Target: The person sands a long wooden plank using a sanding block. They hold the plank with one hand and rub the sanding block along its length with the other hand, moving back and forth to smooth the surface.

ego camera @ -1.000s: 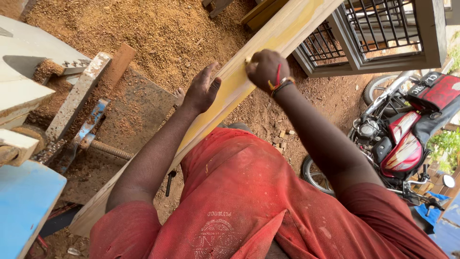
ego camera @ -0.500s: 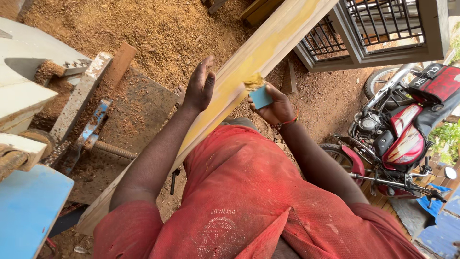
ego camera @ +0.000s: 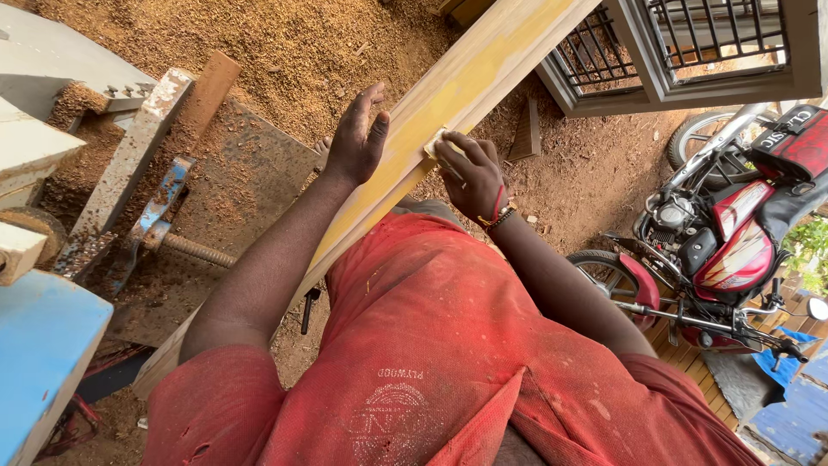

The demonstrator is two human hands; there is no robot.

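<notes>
Yellow-tinted wood makes up the long plank, which runs slanting from the upper right down past the person's red shirt toward the lower left, over ground covered in sawdust. Half a second back the right hand sat higher up the plank with a blue-faced pad showing between its fingers; now it has slid down nearer the body, and only a pale corner of that small sanding block peeks out above the knuckles. Its grip is curled and pressed together around the block, holding it flat against the plank's face. The left hand has barely shifted: its grip is spread, palm resting on the plank's left edge, fingers pointing upward. No containers show with anything in them. Left of the plank stands a rusty, sawdust-caked machine beside a blue surface; at the right a red motorcycle is parked below a barred window frame.
</notes>
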